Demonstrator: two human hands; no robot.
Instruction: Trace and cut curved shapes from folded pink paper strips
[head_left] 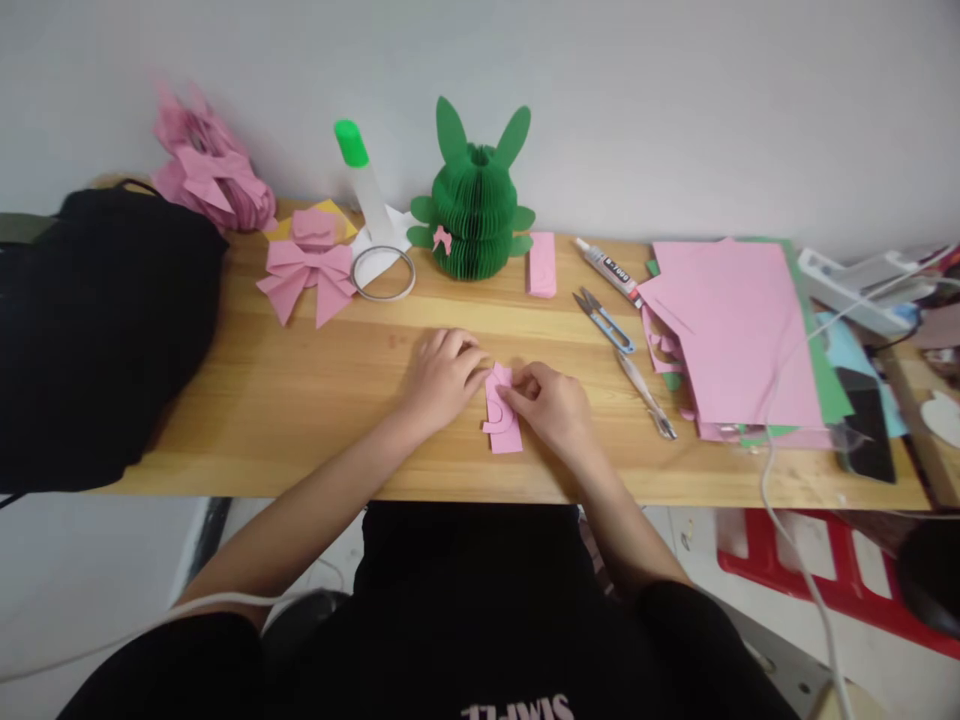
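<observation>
A small pink paper strip lies on the wooden table in front of me, with a curved pink cut-out on top of it. My left hand has its fingers bent, with thumb and fingertips closed at the strip's upper left edge. From the right side, my right hand pinches the strip and the curved piece between thumb and forefinger. Its other fingers are curled in. Beyond my hands stands a green honeycomb paper rabbit with a tiny pink bow on it.
Pink paper bows and a ring of tape lie at the left, near a green-capped glue bottle and a black bag. Rightward are thread snips, a glue tube, a craft knife, pink sheets and a phone.
</observation>
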